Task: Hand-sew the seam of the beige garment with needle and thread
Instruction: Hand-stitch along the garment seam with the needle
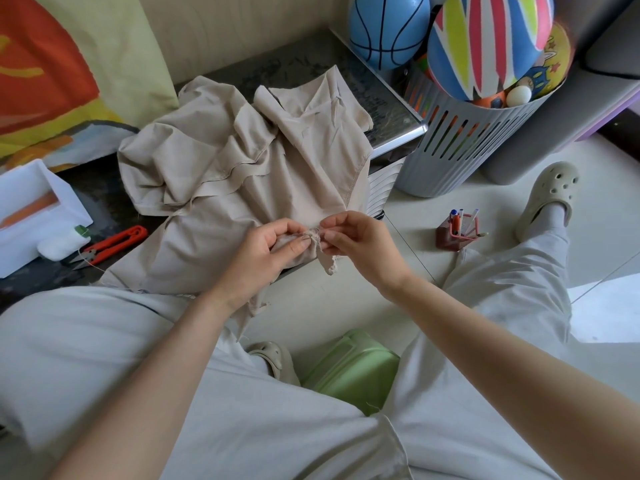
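At ten to twelve o'clock the crumpled beige cloth garment lies heaped. Red-handled thread snips and a white open box crowd nine; a grey slotted plastic basket blocks two. Pale floor at three lies open.

I see the beige garment crumpled in loose folds on the dark tabletop, spreading from the far middle toward the near edge, where a frayed strip hangs off. Its seam edge is bunched up and pinched between my left hand and right hand. The needle and thread are too small for me to make out.
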